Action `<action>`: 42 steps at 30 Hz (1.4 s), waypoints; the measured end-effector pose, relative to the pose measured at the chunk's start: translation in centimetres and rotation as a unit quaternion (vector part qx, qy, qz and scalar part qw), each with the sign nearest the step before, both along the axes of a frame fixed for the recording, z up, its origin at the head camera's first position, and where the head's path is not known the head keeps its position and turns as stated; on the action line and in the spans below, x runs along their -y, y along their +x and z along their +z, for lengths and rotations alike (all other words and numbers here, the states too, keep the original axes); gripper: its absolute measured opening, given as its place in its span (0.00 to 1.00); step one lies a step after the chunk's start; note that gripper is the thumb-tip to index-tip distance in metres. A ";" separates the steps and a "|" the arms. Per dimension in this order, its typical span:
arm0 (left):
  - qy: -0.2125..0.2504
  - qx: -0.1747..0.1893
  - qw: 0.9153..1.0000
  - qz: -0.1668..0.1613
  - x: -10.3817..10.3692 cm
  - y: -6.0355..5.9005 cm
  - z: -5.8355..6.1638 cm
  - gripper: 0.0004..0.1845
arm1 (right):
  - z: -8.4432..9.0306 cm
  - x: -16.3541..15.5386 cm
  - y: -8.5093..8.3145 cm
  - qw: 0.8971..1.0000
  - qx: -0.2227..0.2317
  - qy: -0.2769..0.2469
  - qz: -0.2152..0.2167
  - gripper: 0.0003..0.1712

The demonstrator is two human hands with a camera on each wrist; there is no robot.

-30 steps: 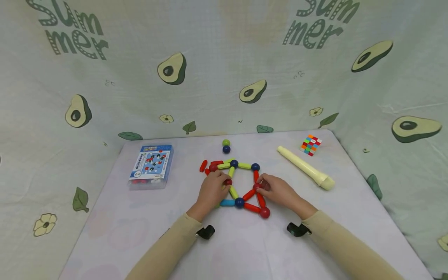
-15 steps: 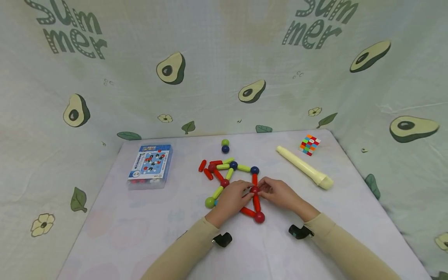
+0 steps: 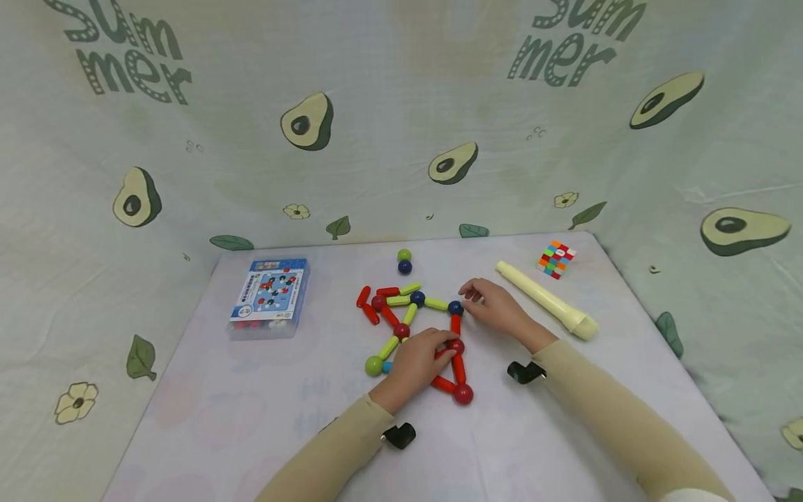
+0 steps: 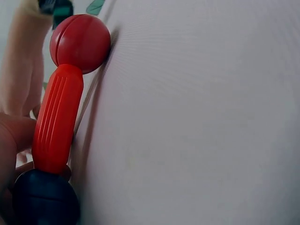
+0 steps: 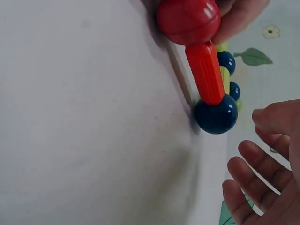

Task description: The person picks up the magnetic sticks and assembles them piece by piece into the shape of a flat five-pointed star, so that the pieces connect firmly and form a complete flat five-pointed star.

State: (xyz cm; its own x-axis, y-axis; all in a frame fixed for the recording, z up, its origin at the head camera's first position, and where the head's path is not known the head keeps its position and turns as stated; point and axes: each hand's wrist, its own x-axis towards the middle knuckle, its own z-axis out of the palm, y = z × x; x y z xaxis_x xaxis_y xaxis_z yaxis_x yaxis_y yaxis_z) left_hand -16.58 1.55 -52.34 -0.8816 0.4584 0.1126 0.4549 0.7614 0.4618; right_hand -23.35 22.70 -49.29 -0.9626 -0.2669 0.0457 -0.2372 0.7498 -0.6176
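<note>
Fingers of the left hand (image 3: 417, 362) curl down over the middle of a flat figure of plastic rods and balls (image 3: 419, 328) lying on the pale tabletop (image 3: 251, 404), their tips closed around a red plastic ball (image 3: 456, 346) where several rods meet; the grip looks meant to pin that joint so the figure does not slide. From the left wrist view a ribbed red plastic rod (image 4: 57, 119) runs between a red ball (image 4: 80, 43) and a dark blue plastic ball (image 4: 44, 197), flat against the cloth. Further left on the tabletop sits a clear plastic box with a blue printed card (image 3: 271, 296), well apart from the hands. To the right, the right hand (image 3: 495, 307) hovers just beside the dark blue ball at the figure's upper right corner (image 3: 455, 307), fingers (image 5: 255, 161) spread and relaxed, holding nothing; whether a fingertip touches that ball I cannot tell. Beyond it lie a cream plastic recorder (image 3: 546, 300) and a small multicoloured puzzle cube (image 3: 556, 259), and near the back edge a green ball stacked against a dark blue one (image 3: 404, 261), apart from the figure.
</note>
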 end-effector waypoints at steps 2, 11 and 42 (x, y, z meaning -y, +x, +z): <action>0.004 0.000 1.000 0.001 0.2 0.1 0.0 0.20 | 0.0 0.5 -1.7 1.000 0.004 0.010 0.011 0.15; 0.011 -0.010 1.000 -0.002 0.3 0.0 -0.4 0.19 | -0.3 3.6 -7.4 0.993 0.077 0.026 0.090 0.19; 0.019 -0.019 1.000 -0.006 0.5 -0.1 -0.6 0.18 | -0.8 5.6 -9.7 0.989 0.085 0.058 0.106 0.08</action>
